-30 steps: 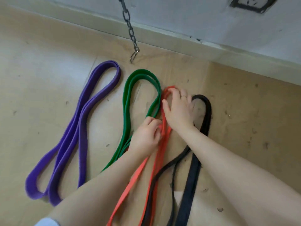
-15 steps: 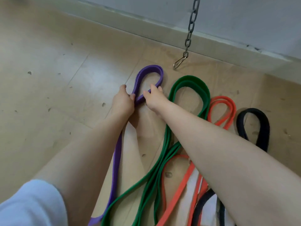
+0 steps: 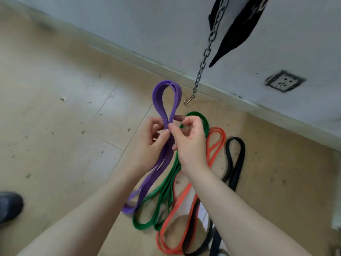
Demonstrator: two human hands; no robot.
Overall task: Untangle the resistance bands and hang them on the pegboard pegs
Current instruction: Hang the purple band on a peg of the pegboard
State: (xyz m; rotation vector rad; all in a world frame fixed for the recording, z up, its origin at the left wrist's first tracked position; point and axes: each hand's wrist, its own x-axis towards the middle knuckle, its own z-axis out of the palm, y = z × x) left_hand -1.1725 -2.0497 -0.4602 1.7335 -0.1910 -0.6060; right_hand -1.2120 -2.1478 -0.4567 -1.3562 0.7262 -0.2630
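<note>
Both hands gripped the purple rubber resistance band (image 3: 167,100) at its pinched waist, the left hand (image 3: 149,145) and right hand (image 3: 190,143) touching, with a loop standing above the fingers and the tail trailing toward the tan tiled floor (image 3: 64,126). To the right, on the floor, lay the green band (image 3: 166,183), orange band (image 3: 215,143) and black band (image 3: 238,159). A steel chain with a snap hook (image 3: 201,67) hung by the far wall.

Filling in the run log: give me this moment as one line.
step: lifting purple band | left hand: grips it | right hand: pinches it | green band, orange band, black band: on floor
</note>
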